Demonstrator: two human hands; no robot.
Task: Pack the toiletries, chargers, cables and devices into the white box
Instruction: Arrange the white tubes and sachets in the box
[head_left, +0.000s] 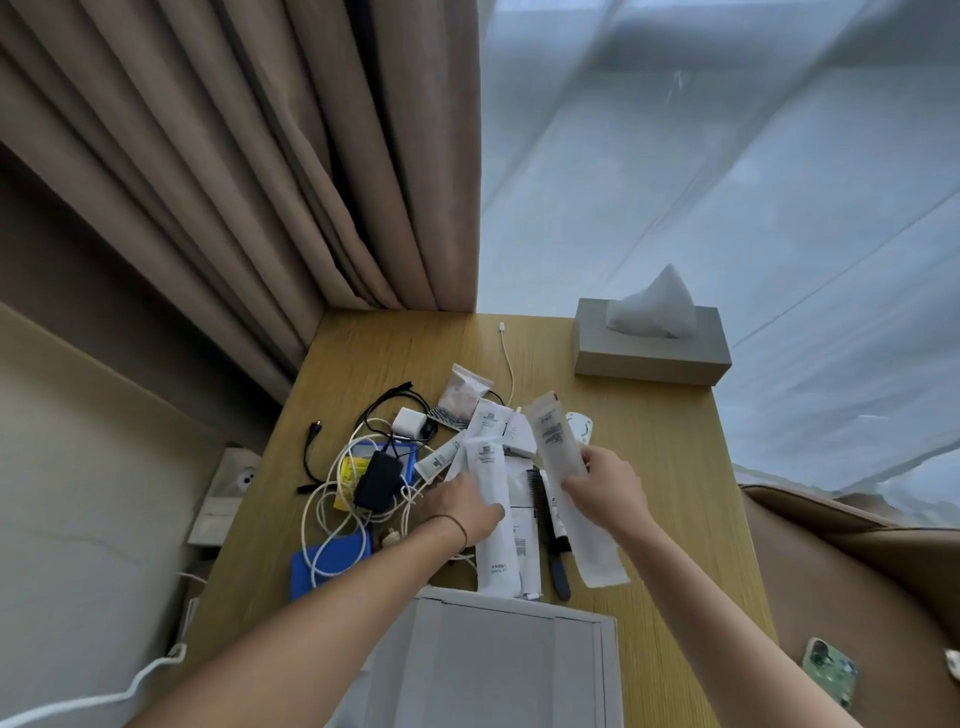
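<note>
print on sachets (493, 499) too blurred to read

Both forearms are bare, with a thin dark band (457, 525) around the left wrist.

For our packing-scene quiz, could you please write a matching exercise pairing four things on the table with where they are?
Things:
1. tissue box
2. white box
3. black charger
4. long white sachet

Places:
A. among the tangled cables on the table's left part
B. held up in the right hand
C. far right corner of the table
D. near edge of the table, between the forearms

Pairs: 1-C, 2-D, 3-A, 4-B
</note>
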